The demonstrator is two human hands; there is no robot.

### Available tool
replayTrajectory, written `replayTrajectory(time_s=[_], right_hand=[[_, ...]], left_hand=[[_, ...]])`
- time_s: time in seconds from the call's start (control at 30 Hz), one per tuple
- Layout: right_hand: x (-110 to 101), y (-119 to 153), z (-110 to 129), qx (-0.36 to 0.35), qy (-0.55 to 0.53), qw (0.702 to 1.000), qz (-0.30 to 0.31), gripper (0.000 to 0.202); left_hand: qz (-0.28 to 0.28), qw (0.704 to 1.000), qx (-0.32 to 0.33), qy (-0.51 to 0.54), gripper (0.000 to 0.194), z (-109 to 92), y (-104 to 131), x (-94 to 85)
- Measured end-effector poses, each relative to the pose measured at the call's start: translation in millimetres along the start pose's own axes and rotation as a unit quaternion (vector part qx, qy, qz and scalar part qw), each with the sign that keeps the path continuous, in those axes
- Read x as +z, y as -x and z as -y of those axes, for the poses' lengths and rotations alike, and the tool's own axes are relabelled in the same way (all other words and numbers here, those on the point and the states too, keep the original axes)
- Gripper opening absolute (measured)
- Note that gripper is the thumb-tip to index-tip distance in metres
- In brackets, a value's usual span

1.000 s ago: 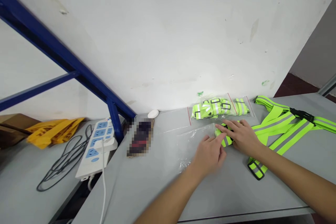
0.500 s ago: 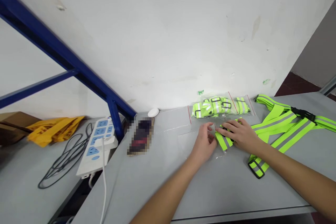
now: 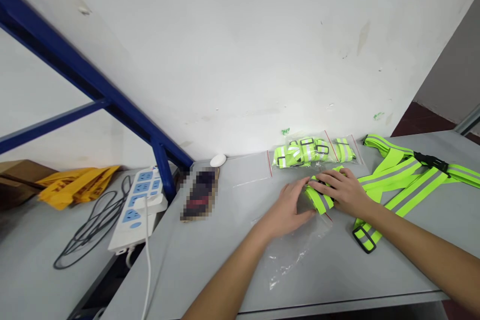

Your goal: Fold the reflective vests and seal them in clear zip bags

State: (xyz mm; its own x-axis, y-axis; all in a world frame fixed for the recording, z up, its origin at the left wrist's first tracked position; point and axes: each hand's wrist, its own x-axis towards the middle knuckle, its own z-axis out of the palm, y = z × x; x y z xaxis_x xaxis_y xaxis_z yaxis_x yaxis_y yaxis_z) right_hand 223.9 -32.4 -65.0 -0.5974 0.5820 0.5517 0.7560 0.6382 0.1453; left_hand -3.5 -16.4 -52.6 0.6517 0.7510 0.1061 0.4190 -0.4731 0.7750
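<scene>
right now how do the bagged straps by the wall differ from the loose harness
The bagged straps are bundled compactly; the loose harness is spread out. The bagged straps sit in clear plastic; the loose harness lies unbagged on the table. Both are neon with reflective stripes.

Soft, fairly even, cool light falls on the wall (image 3: 225,60) and the table (image 3: 225,260); its source is out of view. The floor (image 3: 427,120) beyond the table's far right corner is dim, and the gap along its left edge is nearly black. Small sharp glints mark the loose bag (image 3: 287,260) near the front edge and the packed bags (image 3: 305,154) at the back edge. Shadows are faint. The wide lens stretches the forearms (image 3: 423,245) toward the picture's edges. Fine detail looks slightly soft, and coarse mosaic blocks hide the phone (image 3: 200,195).
</scene>
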Motion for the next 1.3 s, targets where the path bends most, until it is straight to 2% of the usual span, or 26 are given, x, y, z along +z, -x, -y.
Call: replayTrajectory(time_s=[0.1,0.2,0.3,0.4,0.47,0.53,0.6,0.67,0.73,0.77,0.83,0.93,1.13,1.2,1.3], right_hand=[[-3,1,-5,0.055,-0.007,0.998,-0.028,0.064],[-6,3,-9,0.109,0.002,0.993,-0.052,0.072],[-6,4,-12,0.119,-0.004,0.991,-0.053,0.074],[-5,4,-11,0.108,-0.013,0.992,-0.070,0.069],[-6,3,-9,0.092,-0.008,0.991,-0.098,0.065],[-9,0,-6,0.071,0.002,0.988,-0.137,0.057],[-13,-3,-2,0.044,0.005,0.983,-0.177,0.048],[-16,-7,4,0.007,-0.001,0.979,-0.203,0.041],[-18,-11,12,-0.036,-0.012,0.977,-0.210,0.038],[-19,-13,16,-0.051,-0.019,0.977,-0.208,0.038],[-18,-16,22,-0.066,-0.036,0.979,-0.189,0.042],[-15,-18,25,-0.071,-0.074,0.986,-0.132,0.053],[-17,-17,25,-0.059,-0.125,0.989,0.049,0.084],[-19,-16,25,-0.047,-0.131,0.987,0.083,0.089],[-21,-13,23,-0.031,-0.174,0.979,0.098,0.088]], left_hand=[[-0.018,0.999,-0.016,-0.040,0.051,7,-3,1.1],[-0.022,0.996,-0.003,-0.081,0.029,13,-6,2.5],[-0.035,0.992,0.019,-0.121,0.028,16,-7,4.4],[-0.079,0.987,0.029,-0.139,0.035,12,-7,5.7],[-0.122,0.989,0.035,-0.079,0.036,4,-7,6.6],[-0.157,0.984,0.026,0.080,0.036,-10,-6,8.7],[-0.155,0.942,-0.021,0.298,0.040,-25,-7,12.5],[-0.107,0.867,-0.100,0.477,0.052,-38,-7,16.8],[-0.049,0.797,-0.179,0.575,0.058,-47,-7,19.9],[-0.032,0.771,-0.208,0.601,0.055,-49,-7,20.4],[-0.024,0.741,-0.241,0.626,0.041,-49,-6,19.4],[-0.033,0.729,-0.240,0.640,0.024,-45,-4,14.7],[-0.047,0.732,-0.231,0.639,0.014,-41,-7,12.1],[-0.060,0.728,-0.237,0.640,0.012,-41,-9,13.6],[-0.096,0.718,-0.240,0.646,0.021,-40,-11,13.3]])
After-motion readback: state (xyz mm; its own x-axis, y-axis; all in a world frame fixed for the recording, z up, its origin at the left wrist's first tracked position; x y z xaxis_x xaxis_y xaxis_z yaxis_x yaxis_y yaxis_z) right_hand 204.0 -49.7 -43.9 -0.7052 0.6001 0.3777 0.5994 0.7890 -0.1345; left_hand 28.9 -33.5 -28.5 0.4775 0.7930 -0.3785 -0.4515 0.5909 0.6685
